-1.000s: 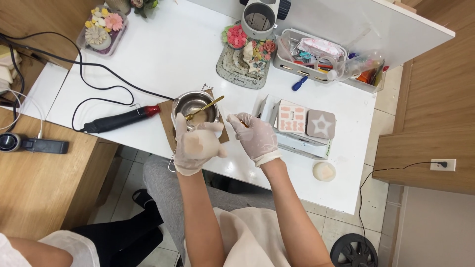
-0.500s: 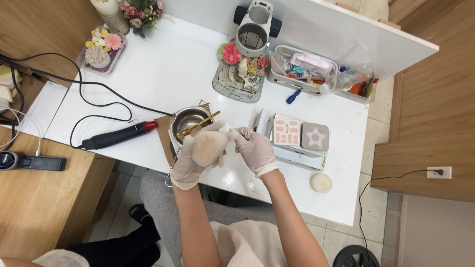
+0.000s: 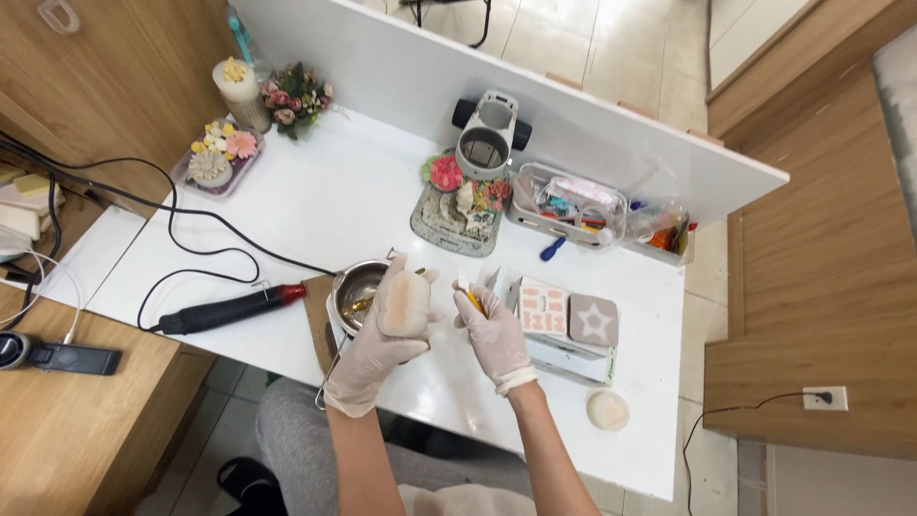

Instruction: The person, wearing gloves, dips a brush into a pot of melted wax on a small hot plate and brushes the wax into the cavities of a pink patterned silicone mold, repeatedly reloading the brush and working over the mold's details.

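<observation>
Both my hands wear thin white gloves. My left hand (image 3: 377, 346) holds a pale beige oval slab (image 3: 405, 304) upright over a small metal pot (image 3: 355, 287) that has a gold-coloured spoon in it. My right hand (image 3: 494, 334) is just to the right of the slab, fingers closed around a small yellow tool (image 3: 475, 300). The pot stands on a brown mat (image 3: 316, 320) on the white table (image 3: 315, 205).
A black and red heat tool (image 3: 229, 309) with its cable lies left of the pot. To the right sit a pink mould (image 3: 543, 308) and a grey star mould (image 3: 593, 320), then a round pale disc (image 3: 607, 410). Behind stand a flower tray (image 3: 458, 207), a clear box (image 3: 570, 203) and a magnifier (image 3: 484, 143).
My head has moved, so the table now sits lower and closer in view. My left hand has lifted the slab higher over the pot, and my right hand now grips the yellow tool.
</observation>
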